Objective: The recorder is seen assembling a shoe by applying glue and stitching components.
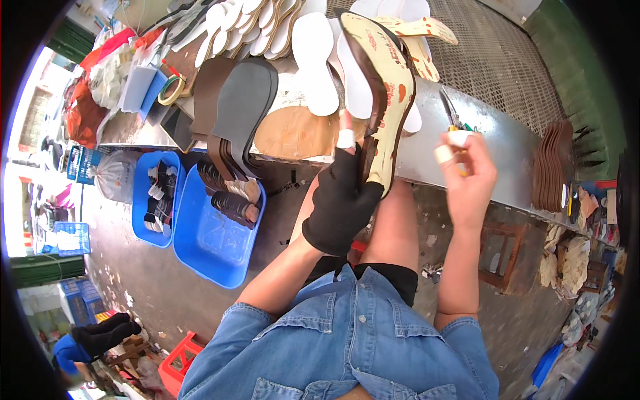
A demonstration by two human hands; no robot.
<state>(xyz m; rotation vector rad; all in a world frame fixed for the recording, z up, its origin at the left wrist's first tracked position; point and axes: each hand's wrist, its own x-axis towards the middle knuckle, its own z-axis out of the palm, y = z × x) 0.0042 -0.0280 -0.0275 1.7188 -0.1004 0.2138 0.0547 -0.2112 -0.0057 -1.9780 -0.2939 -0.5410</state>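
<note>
Your left hand [341, 200], black fingerless glove, grips cream patterned sole [387, 100] upright at 12 o'clock, edge turned toward you for work. Your right hand [467, 177], taped fingertips, pinches small tool, unclear, at 2 o'clock. Scissors [452, 113] beside it on bench [493, 173].

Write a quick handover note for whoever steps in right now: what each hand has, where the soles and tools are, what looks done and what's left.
Left hand, in a black fingerless glove with a taped finger, grips the cream patterned shoe sole with a dark edge, held upright against the metal workbench.
Right hand, fingertips taped, is raised beside the sole, pinching something small I cannot make out.
Pliers with coloured handles lie on the bench just behind it.
White insoles and a grey sole piece are stacked on the bench; brown soles sit in the blue plastic tubs.
What is done or left on this sole cannot be told.
</note>
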